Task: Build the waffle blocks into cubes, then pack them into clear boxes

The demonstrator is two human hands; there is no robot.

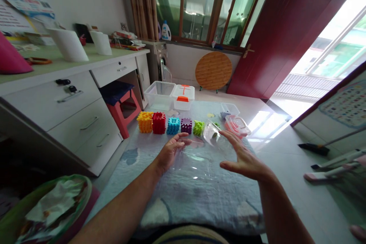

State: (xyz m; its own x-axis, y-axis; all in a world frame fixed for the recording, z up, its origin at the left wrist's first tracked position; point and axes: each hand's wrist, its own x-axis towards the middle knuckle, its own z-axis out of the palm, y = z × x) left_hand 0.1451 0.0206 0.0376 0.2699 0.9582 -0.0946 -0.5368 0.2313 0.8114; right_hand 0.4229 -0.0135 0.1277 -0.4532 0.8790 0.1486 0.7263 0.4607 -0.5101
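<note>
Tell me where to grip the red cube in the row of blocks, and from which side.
Best from above, I'd say: pinch the red cube by its front and back faces. The orange cube and blue cube crowd its left and right sides, leaving little finger room there.

White desk (42,103), red door (286,26), sunlit floor (270,120).

The clear plastic tub (211,132) between the hands is smeared with blur, its outline barely readable. It covers part of the green block (198,127) behind it. The left hand (170,150) has its fingertips on a see-through sheet (194,143); pinching or just touching, impossible to tell. Bottom left, a green bowl (11,213) runs off the edge. Print on the wall poster (25,2) is too small to read.
</note>
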